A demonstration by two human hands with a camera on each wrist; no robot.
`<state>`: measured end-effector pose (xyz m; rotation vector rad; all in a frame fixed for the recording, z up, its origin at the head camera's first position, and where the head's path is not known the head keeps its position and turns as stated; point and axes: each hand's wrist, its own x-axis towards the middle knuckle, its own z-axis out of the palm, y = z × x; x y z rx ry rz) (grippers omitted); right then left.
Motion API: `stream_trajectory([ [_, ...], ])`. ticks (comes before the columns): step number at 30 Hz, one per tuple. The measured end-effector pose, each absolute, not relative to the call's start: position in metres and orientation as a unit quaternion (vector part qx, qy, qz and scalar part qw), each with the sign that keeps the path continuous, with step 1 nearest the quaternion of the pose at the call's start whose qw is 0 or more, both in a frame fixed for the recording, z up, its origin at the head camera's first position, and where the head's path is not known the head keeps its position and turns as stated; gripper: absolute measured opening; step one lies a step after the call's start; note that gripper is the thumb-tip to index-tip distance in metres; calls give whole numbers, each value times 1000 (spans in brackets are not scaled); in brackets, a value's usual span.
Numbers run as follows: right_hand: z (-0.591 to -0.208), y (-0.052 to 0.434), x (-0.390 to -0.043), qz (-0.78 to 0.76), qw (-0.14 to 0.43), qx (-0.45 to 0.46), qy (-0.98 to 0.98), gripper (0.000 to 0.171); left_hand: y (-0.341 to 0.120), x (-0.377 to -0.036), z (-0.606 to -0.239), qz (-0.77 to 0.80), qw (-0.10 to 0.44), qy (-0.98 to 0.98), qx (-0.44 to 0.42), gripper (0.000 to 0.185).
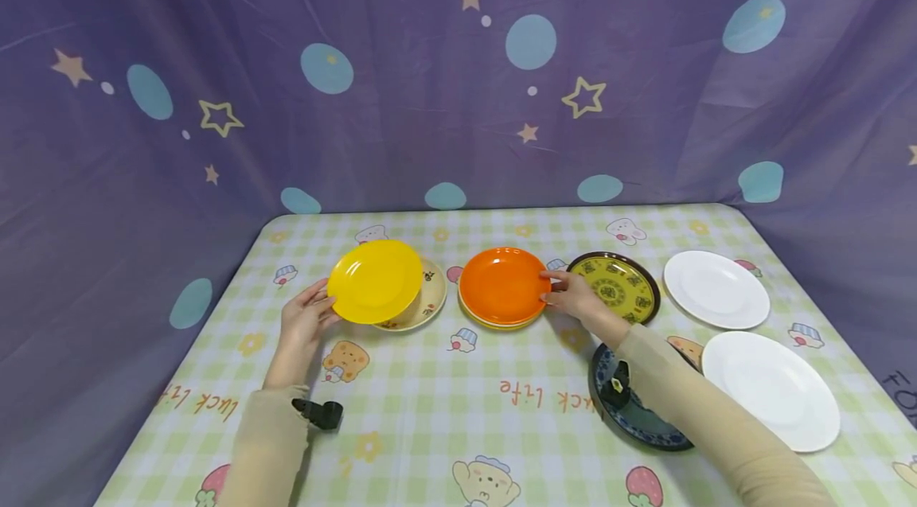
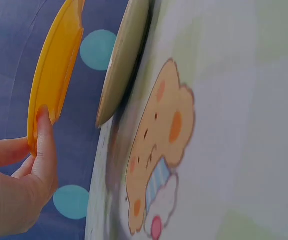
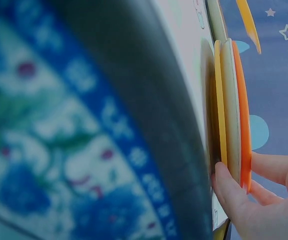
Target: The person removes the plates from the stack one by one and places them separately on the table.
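Observation:
My left hand (image 1: 306, 316) pinches the near rim of a yellow plate (image 1: 376, 281) and holds it lifted and tilted above a cream plate (image 1: 427, 303) that lies on the table. In the left wrist view the yellow plate (image 2: 51, 75) sits between thumb and fingers (image 2: 44, 150), clear of the cream plate (image 2: 121, 65). My right hand (image 1: 573, 296) grips the right edge of an orange plate (image 1: 503, 285), the top of a small stack with a yellow one beneath. The right wrist view has the orange plate (image 3: 241, 110) pinched at its rim.
A yellow-and-brown patterned plate (image 1: 616, 285) lies right of the orange stack. Two white plates (image 1: 716, 289) (image 1: 770, 388) sit at the right. A dark blue patterned plate (image 1: 630, 415) lies under my right forearm. A checked tablecloth (image 1: 444, 403) covers the table; purple curtain behind.

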<state>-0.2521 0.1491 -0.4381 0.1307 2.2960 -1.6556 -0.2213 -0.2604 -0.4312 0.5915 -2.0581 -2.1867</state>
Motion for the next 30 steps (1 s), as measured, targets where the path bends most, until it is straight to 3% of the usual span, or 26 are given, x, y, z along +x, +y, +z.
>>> stream_trajectory([
  [6, -436, 149, -251, -574, 152, 44, 803, 46, -269, -214, -427, -729, 62, -660, 173, 48],
  [30, -436, 149, -251, -583, 157, 40, 796, 47, -308, -202, -419, -770, 86, -576, 260, 51],
])
